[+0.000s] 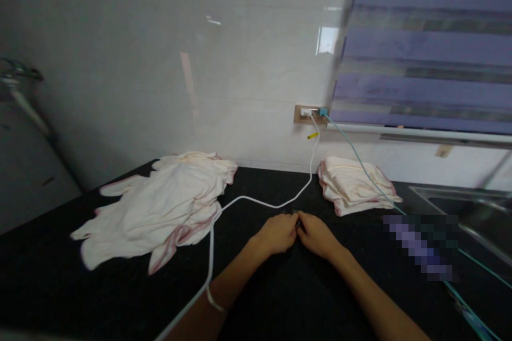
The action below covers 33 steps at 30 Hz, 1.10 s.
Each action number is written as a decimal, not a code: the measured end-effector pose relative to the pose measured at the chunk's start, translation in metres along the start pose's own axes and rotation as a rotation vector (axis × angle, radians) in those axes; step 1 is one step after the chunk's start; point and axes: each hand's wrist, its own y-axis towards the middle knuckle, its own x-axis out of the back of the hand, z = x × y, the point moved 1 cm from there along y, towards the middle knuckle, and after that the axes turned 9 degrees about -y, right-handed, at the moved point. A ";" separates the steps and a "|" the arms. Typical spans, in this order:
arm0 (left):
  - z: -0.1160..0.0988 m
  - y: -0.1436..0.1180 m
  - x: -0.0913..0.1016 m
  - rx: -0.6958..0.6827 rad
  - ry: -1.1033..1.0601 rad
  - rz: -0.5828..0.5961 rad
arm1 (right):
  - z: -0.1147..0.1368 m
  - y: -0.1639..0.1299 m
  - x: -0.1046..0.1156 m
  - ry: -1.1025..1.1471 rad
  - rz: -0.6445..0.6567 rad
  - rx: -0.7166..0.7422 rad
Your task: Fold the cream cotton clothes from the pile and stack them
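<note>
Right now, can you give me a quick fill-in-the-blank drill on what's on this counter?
The left hand and right hand meet fingertip to fingertip on the ____ countertop.
The folded cloth stack lies to the ____ of the hands.
The white cable runs up to the wall ____.
Missing words: black; right; socket.

bare counter (280, 287) around hands, white cable (256, 201) left, cloth piles (160, 208) flanking, wall behind

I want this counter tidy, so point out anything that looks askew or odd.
The white cable and teal cable trail loose from the wall socket across the counter, the teal one over the folded cloths. The left cloth pile lies spread and rumpled.
</note>
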 end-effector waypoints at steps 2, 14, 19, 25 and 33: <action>-0.001 0.000 0.001 0.002 0.003 -0.004 | -0.001 0.000 0.000 0.001 -0.003 0.004; -0.004 -0.001 0.001 -0.013 0.039 -0.003 | -0.003 0.000 0.002 -0.005 0.004 0.011; -0.005 0.000 0.002 -0.002 0.034 0.008 | -0.003 -0.001 0.005 -0.024 0.018 0.015; -0.003 0.000 0.000 -0.008 -0.010 0.009 | -0.004 -0.002 0.003 -0.027 0.008 0.025; 0.058 0.007 0.038 0.438 -0.691 -0.583 | -0.005 -0.002 0.005 0.007 0.023 0.045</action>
